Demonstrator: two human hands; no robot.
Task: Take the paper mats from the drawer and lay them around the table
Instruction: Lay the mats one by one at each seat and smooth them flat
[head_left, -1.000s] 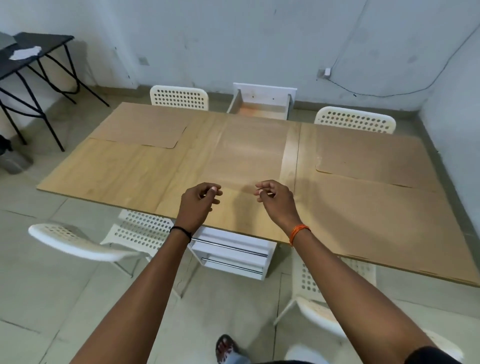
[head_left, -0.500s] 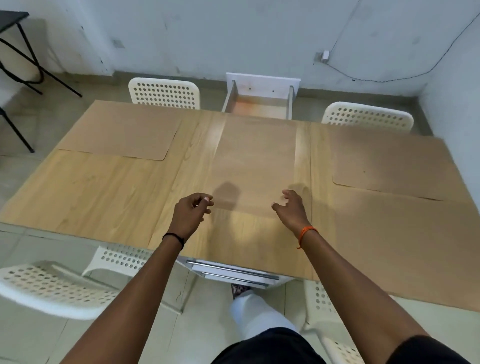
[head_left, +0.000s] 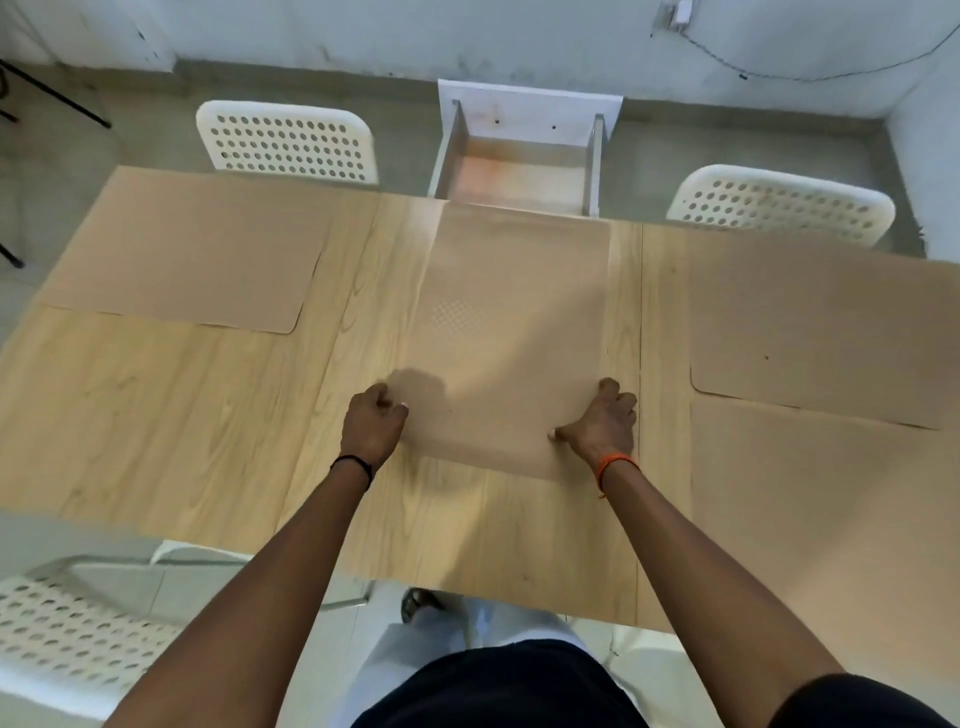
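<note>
Two hands grip the middle paper mat (head_left: 514, 338) on the bench (head_left: 156, 415), left hand (head_left: 371, 423) and right hand (head_left: 602, 423) closed on its near corners.

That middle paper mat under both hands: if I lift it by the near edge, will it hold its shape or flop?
Middle paper mat lies dead flat and looks thin: probably floppy, likely sagging between the left hand and right hand. Probably light too. On the smooth wooden table it would likely slide easily.
</note>
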